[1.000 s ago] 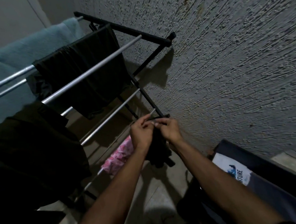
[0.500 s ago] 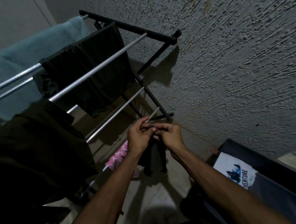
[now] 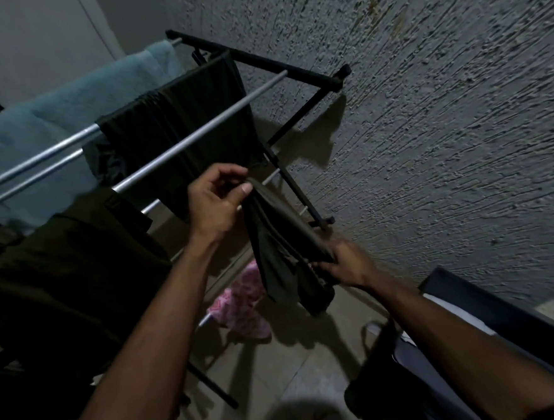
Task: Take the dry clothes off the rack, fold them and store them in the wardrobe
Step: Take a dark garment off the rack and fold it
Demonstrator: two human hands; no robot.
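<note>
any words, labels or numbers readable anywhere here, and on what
None can be read in the head view.
The dark cloth held by the left hand and right hand shows no label.
The white item at the lower right shows only a strip; no print is visible on it.

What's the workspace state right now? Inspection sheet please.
surface: tiled floor, dim light.
job's things: drying rack with silver rails; small dark garment held clear of the rails; teal towel, dark shorts and a dark garment hang on rack; pink cloth on a low rail.
clutter: dark bag holding white printed fabric, lower right.
grips: left hand pinches the small garment's top; right hand holds it lower down.
cables: nothing seen.
surroundings: rough textured wall.
</note>
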